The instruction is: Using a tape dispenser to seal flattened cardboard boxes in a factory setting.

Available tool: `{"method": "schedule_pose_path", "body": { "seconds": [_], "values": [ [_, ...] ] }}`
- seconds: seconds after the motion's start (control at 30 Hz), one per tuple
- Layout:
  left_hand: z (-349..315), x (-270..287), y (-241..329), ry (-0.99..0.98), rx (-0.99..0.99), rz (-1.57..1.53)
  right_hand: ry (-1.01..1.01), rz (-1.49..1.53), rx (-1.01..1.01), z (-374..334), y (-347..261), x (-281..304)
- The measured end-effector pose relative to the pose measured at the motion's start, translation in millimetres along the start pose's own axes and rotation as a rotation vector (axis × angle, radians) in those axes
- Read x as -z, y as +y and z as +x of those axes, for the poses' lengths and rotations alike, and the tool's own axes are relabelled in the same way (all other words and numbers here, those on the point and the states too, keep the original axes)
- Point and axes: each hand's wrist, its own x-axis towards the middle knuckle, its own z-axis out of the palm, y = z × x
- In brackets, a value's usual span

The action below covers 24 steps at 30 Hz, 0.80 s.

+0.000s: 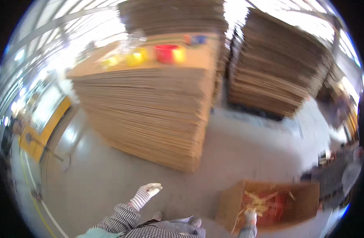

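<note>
My left hand (149, 190), in a white glove with a striped cuff, hangs in the air over the grey floor. Its fingers stretch to the right and nothing shows in them. Lower right, my right hand (251, 217) reaches over an open cardboard box (229, 206). Pale yellow strips (259, 203) lie or hang right beside its fingertips; motion blur hides whether the fingers grip any of them. Something red (275, 208) shows inside the box beneath the strips.
A tall stack of flat cardboard (150, 107) stands ahead, with a red tub (164, 53) and yellow containers (137, 57) on top. Another cardboard stack (269, 67) is at the far right. A dark grey object (333, 174) sits behind the box; a yellow machine (45, 131) stands left.
</note>
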Motion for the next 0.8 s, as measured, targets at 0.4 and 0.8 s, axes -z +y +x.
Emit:
{"method": "schedule_pose_path", "body": {
  "seconds": [0.4, 0.8],
  "values": [
    [170.6, 162.1, 242.0, 0.227, -0.970, 0.608, -0.125, 0.270, -0.768, -47.9, -350.4, 286.9],
    [304.8, 38.1, 517.4, 0.075, -1.223, 1.705, 0.748, 0.282, -0.599, -148.6, -424.2, 328.2]
  ]
}}
